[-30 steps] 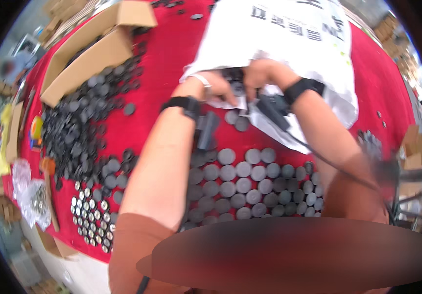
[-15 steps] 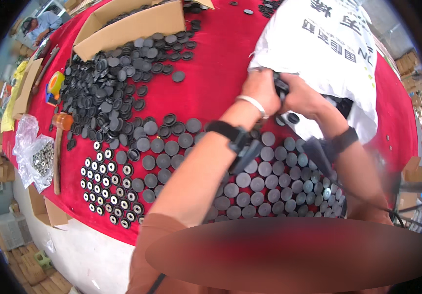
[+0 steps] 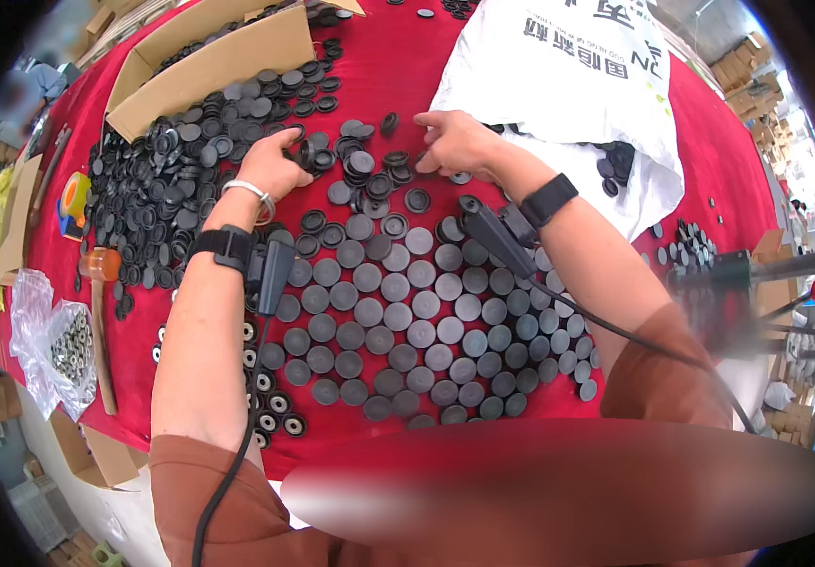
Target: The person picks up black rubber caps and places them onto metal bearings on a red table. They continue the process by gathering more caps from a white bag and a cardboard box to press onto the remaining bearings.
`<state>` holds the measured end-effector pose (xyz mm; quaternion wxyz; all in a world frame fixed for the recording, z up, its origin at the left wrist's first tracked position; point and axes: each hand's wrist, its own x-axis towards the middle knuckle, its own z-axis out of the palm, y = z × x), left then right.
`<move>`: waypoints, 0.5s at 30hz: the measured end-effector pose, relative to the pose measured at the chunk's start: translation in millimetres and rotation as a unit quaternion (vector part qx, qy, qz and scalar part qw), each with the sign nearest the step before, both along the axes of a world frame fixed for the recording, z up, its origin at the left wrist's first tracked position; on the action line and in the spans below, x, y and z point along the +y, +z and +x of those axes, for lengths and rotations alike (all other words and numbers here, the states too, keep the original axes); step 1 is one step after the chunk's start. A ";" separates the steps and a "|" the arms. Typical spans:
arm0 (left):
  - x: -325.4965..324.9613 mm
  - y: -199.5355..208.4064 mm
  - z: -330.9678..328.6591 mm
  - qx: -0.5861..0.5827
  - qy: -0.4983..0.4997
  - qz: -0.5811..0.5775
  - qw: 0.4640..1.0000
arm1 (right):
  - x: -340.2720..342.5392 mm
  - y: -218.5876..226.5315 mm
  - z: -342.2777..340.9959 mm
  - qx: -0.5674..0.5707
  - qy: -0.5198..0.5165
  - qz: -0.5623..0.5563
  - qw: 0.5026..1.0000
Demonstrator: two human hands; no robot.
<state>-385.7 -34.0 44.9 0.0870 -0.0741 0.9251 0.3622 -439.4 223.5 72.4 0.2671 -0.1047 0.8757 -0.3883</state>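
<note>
My left hand (image 3: pixel 273 167) is at the near right side of a large heap of black round caps (image 3: pixel 166 194). Its fingers and thumb are spread, with a few caps at the fingertips. Across a gap, my right hand (image 3: pixel 462 145) has its fingers apart beside the white printed sack (image 3: pixel 549 76). Between the hands lies a loose cluster of caps (image 3: pixel 360 163), some stacked or tipped. One cap (image 3: pixel 389 123) stands tilted on its edge. Nearer me, rows of caps (image 3: pixel 368 312) lie flat on the red cloth (image 3: pixel 379 71).
An open cardboard box (image 3: pixel 214 71) of caps stands far left. To the left are an orange-headed mallet (image 3: pixel 100 267), a tape roll (image 3: pixel 75 197) and a clear bag of metal parts (image 3: pixel 72 345). Caps with metal centres (image 3: pixel 280 403) sit under my left forearm. Black cables trail from both wrist devices.
My hands were together at the sack's mouth; now they are apart, the left over by the heap. A loose cluster of caps now lies between them. The view has shifted.
</note>
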 end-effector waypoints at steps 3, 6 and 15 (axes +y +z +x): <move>-37.2 -20.9 11.2 0.060 0.011 -0.023 0.998 | 0.6 -8.4 6.3 0.193 0.073 0.096 0.974; -54.3 -16.5 19.9 0.138 -0.019 -0.070 0.988 | -14.2 -10.9 28.5 0.284 0.069 0.137 0.946; -102.8 -28.5 82.0 0.073 0.164 0.301 0.937 | -98.2 -29.1 49.1 0.368 0.038 0.082 0.925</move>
